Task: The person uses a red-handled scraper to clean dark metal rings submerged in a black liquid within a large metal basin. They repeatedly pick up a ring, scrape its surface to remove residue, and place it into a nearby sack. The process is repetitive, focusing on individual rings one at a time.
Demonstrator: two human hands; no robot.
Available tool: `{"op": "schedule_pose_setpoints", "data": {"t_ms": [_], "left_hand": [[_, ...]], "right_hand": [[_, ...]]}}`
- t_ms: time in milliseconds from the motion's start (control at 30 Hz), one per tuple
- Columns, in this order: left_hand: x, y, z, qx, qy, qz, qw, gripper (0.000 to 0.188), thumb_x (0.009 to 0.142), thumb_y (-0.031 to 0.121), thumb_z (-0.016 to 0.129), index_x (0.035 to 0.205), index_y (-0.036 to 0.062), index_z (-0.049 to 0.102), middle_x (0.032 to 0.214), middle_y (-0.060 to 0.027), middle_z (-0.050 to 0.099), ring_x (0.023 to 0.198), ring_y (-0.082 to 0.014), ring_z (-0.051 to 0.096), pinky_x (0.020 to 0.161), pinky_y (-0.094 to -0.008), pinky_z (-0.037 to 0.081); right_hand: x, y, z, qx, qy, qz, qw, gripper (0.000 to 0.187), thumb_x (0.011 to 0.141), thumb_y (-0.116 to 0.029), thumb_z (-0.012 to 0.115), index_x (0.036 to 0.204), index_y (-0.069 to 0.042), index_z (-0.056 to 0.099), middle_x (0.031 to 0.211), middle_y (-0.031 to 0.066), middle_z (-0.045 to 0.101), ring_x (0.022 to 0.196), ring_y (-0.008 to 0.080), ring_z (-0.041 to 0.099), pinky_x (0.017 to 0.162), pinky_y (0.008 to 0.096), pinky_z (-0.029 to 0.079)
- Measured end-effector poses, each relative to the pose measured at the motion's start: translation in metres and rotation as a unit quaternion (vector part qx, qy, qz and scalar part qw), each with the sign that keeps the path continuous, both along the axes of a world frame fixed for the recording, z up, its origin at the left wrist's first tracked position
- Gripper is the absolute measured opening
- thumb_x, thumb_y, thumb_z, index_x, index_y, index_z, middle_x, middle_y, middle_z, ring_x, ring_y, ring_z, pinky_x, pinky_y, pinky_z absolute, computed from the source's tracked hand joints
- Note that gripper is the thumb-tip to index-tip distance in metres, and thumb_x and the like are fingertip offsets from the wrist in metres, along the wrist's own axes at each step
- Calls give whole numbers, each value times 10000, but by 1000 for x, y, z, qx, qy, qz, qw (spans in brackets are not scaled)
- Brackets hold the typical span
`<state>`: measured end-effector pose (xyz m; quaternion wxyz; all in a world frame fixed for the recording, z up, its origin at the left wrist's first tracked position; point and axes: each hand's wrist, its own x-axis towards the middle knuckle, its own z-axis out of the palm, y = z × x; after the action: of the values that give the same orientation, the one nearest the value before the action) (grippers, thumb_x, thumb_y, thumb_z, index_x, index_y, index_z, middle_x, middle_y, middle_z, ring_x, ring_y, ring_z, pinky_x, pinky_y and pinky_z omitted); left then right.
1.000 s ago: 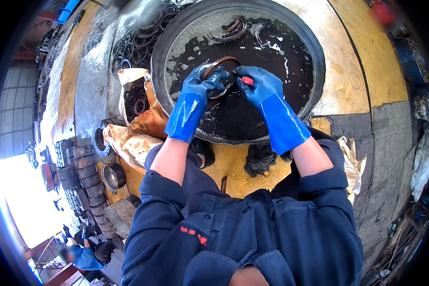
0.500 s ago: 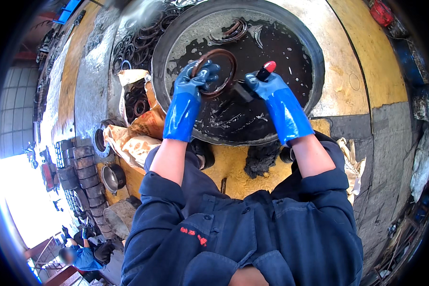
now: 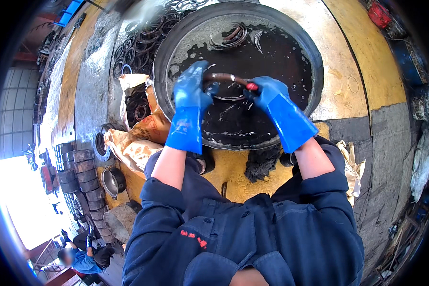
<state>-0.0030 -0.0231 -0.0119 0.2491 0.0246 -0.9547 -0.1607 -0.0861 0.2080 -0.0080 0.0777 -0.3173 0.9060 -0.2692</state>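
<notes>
Both my hands wear blue rubber gloves over a wide round tub [image 3: 316, 62] of dark liquid. My left hand [image 3: 191, 90] is closed on the left side of a brown ring [image 3: 224, 76], which is tilted nearly edge-on. At the ring's right side is my right hand [image 3: 270, 90], its fingers closed round a tool with a red-and-black handle [image 3: 251, 86]. The tool's working end is hidden behind the glove and ring; earlier it showed as a dark block, perhaps a brush. Several rings [image 3: 229, 38] lie partly sunk at the tub's far side, beside a thin curved piece [image 3: 258, 42].
Dark rings [image 3: 128, 53] are heaped left of the tub. An open paper sack [image 3: 132, 143] holds more rings. A metal bowl [image 3: 112, 182] and stacked dark cylinders [image 3: 85, 169] stand at the left. Another person [image 3: 83, 260] is at lower left. A black rag-like lump [image 3: 261, 164] lies before the tub.
The ring has tipped from facing me to nearly edge-on. My right hand has turned and come against the ring's right side, the tool's red handle end swinging down and left.
</notes>
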Motion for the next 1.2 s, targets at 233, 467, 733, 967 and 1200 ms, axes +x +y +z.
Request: {"op": "schedule_pose_setpoints", "data": {"t_ms": [233, 467, 733, 967, 1200], "left_hand": [[4, 21, -2, 230, -252, -142, 929, 387, 848, 157, 739, 1219, 84, 656, 1029, -120, 728, 940, -292, 698, 809, -377, 550], [15, -2, 7, 630, -247, 32, 736, 339, 925, 149, 682, 1244, 40, 653, 987, -59, 733, 817, -108, 661, 685, -249, 495], [18, -3, -9, 681, -171, 42, 711, 272, 930, 151, 663, 1176, 34, 678, 1048, -49, 725, 814, -134, 661, 680, -241, 489], [7, 2, 10, 697, -188, 106, 683, 310, 932, 141, 639, 1229, 59, 668, 1044, -68, 769, 642, -62, 593, 510, -201, 378], [5, -3, -3, 695, -106, 52, 710, 324, 945, 105, 647, 1263, 41, 642, 1049, -97, 767, 602, -77, 596, 500, -191, 365]], "right_hand": [[-3, -8, -26, -2, 55, 85, 995, 214, 787, -173, 716, 1000, -161, 723, 966, 106, 720, 949, 348, 683, 818, 426, 543], [-23, 4, -25, -118, -199, -162, 959, 253, 910, -287, 729, 1135, -172, 740, 1026, 97, 755, 935, 255, 724, 846, 341, 562], [2, -24, 15, -359, 55, 163, 917, 272, 838, -112, 756, 1104, -171, 757, 1125, 83, 735, 1026, 293, 704, 906, 382, 573], [-9, -15, -17, -329, -202, -84, 919, 225, 890, -180, 732, 1108, -129, 748, 1021, 68, 759, 941, 192, 722, 858, 316, 558], [-8, -21, -50, -240, -404, -171, 866, 230, 922, -238, 708, 1051, -49, 735, 949, 65, 750, 864, 138, 692, 805, 304, 542]]}}
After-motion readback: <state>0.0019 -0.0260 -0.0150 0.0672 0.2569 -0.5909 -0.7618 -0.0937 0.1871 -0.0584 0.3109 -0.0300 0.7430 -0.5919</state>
